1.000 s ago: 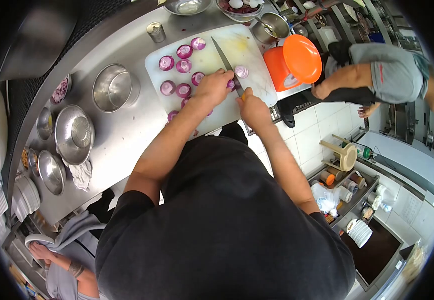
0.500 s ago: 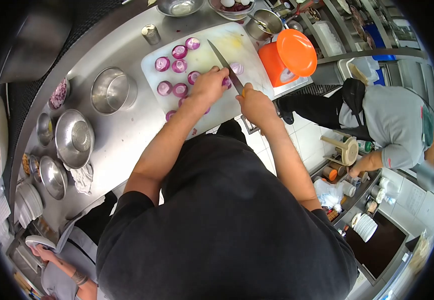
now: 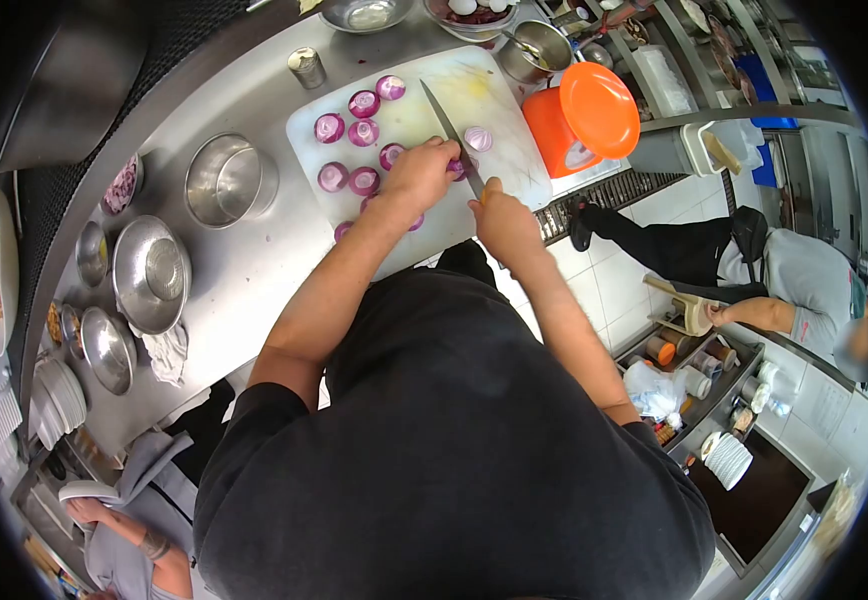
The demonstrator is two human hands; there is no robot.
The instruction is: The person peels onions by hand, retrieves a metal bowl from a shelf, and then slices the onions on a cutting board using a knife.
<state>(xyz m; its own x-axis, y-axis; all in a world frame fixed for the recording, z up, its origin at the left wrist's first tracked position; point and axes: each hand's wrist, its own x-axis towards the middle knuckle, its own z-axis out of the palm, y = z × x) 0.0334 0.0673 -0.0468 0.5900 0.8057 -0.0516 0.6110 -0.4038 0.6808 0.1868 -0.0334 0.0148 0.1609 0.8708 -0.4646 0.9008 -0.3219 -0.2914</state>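
On a white cutting board (image 3: 444, 220) lie several red onion pieces (image 3: 363, 132), mostly left of my hands. My left hand (image 3: 422, 178) is closed on a purple onion piece (image 3: 457, 168) beside the blade. The handle of a long knife (image 3: 444, 120) is in my right hand (image 3: 506, 222), its tip pointing away from me. The blade rests at the held onion, and how deep it sits is hidden. A pale peeled onion piece (image 3: 478, 138) lies just right of the blade. Further onion pieces are partly covered by my left wrist.
An orange scale (image 3: 557, 135) stands right of the board. Steel bowls (image 3: 137, 290) and a steel pot (image 3: 216, 190) are on the left, a small tin (image 3: 306, 68) behind the board. One person (image 3: 804, 275) is at the right, another (image 3: 139, 530) at the lower left.
The person on the right has moved further right and now reaches to the beige object. My hands and the knife have hardly moved; the view has shifted slightly.
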